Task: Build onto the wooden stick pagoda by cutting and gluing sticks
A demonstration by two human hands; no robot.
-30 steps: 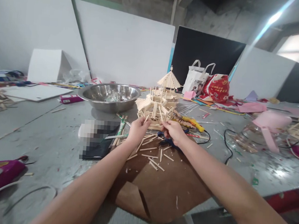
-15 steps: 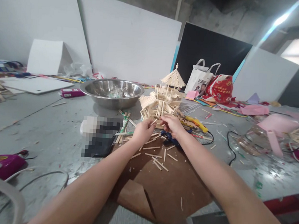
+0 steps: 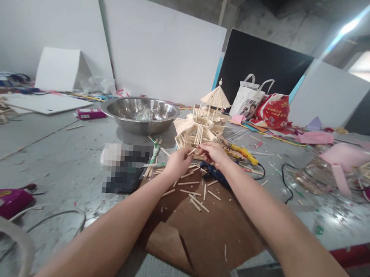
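Hands [image 3: 178, 163] closer together (stick [image 3: 192, 151] between)

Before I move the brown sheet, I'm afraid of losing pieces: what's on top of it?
Loose wooden sticks and a thin pale strand lie on the brown sheet. The forearms partly cover its sides; what's there is hidden.

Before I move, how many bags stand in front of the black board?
2: a white bag with handles, beyond and to the right of the wooden stick model, and a red bag just right of it. More could be hidden behind them.
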